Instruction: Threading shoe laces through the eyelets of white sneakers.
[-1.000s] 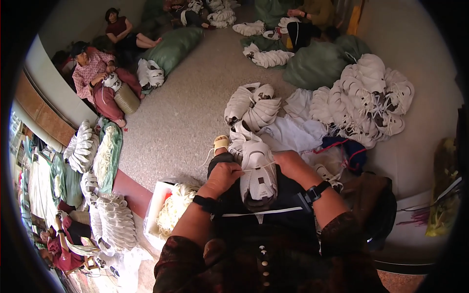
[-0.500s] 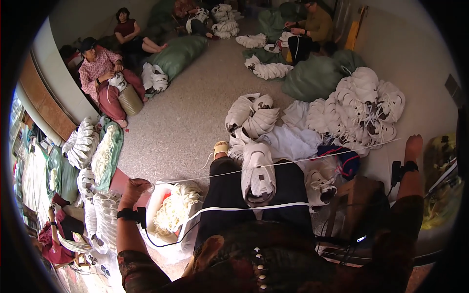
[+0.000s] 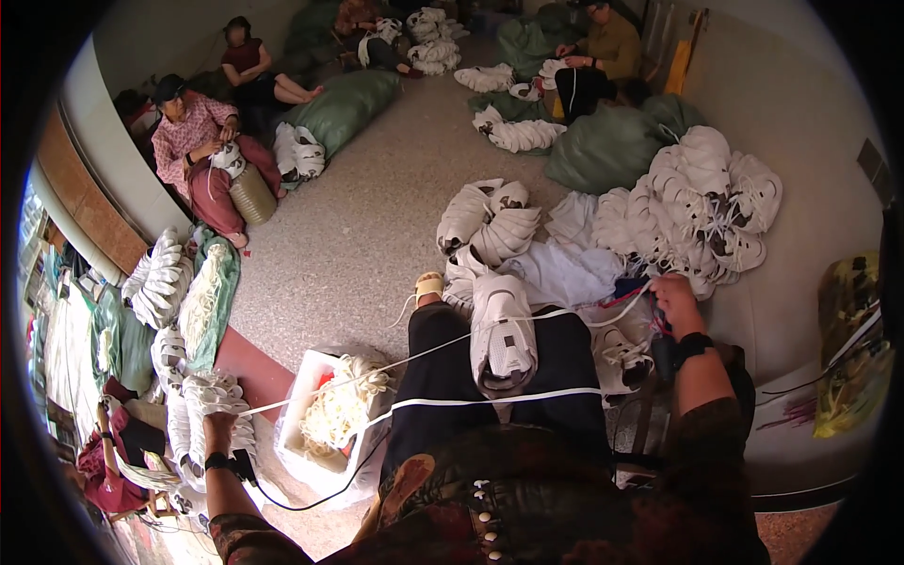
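Note:
A white shoelace [image 3: 270, 407] stretches from my left hand [image 3: 219, 433] to my right hand [image 3: 674, 299], passing over a white shoe upper [image 3: 504, 344] that lies on my lap. My left hand is low at the left, closed on one end of the lace. Fingers pinched, my right hand grips the lace beyond my right knee, and the lace sags in a curve there. A white band [image 3: 494, 399] crosses my dark-trousered thighs below the shoe. Whether the lace passes through the shoe's eyelets cannot be made out.
Beside my left leg stands a white box [image 3: 287, 414] of loose laces [image 3: 344, 405]. White shoe uppers [image 3: 697, 207] are heaped at the right, others [image 3: 485, 221] lie ahead. Green sacks [image 3: 607, 151] and several seated people, one with a shoe [image 3: 228, 158], are farther off.
My right hand has come inward and to the left from far right. My left hand has moved down and left. The lace, taut before, now curves near my right hand.

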`<state>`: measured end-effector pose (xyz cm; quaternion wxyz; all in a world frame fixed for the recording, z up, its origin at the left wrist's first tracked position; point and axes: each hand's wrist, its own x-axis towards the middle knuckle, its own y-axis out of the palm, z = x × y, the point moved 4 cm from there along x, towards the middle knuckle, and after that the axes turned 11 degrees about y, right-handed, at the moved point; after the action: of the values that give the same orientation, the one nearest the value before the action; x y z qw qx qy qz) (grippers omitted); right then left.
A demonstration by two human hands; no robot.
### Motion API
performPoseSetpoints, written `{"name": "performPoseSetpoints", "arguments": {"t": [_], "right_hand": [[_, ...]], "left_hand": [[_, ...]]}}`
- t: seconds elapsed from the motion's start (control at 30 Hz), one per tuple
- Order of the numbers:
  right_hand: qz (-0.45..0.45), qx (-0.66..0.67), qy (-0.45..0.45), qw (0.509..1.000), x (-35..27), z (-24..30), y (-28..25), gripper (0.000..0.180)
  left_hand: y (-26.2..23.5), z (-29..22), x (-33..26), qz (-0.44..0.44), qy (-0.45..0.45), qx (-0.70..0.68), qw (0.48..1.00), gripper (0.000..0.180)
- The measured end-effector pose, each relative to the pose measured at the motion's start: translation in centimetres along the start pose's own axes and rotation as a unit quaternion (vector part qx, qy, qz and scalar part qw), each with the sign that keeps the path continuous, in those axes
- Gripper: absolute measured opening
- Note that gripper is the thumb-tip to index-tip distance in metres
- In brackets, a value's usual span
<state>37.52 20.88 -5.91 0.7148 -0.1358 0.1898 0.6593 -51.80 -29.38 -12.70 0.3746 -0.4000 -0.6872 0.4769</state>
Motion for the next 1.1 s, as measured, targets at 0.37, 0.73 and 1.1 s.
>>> {"name": "performPoseSetpoints", "arguments": {"t": [0.37, 0.73, 1.1], "right_hand": [[0.215, -0.139, -0.069, 0.964, -4.6, -7.9, 21.2, 0.013], [0.085, -0.255, -0.294, 0.917, -4.9, -7.6, 22.5, 0.024], [0.042, -0.506, -0.348, 0.788, -5.9, -8.2, 24.2, 0.014]], "left_hand": [[13.7, -33.5, 10.2, 0.101, -0.216, -0.685, 0.688, 0.019], [11.6, -54.2, 13.0, 0.325, 0.068, -0.566, 0.755, 0.011], [11.2, -57.9, 12.9, 0.316, 0.124, -0.515, 0.787, 0.012]]}}
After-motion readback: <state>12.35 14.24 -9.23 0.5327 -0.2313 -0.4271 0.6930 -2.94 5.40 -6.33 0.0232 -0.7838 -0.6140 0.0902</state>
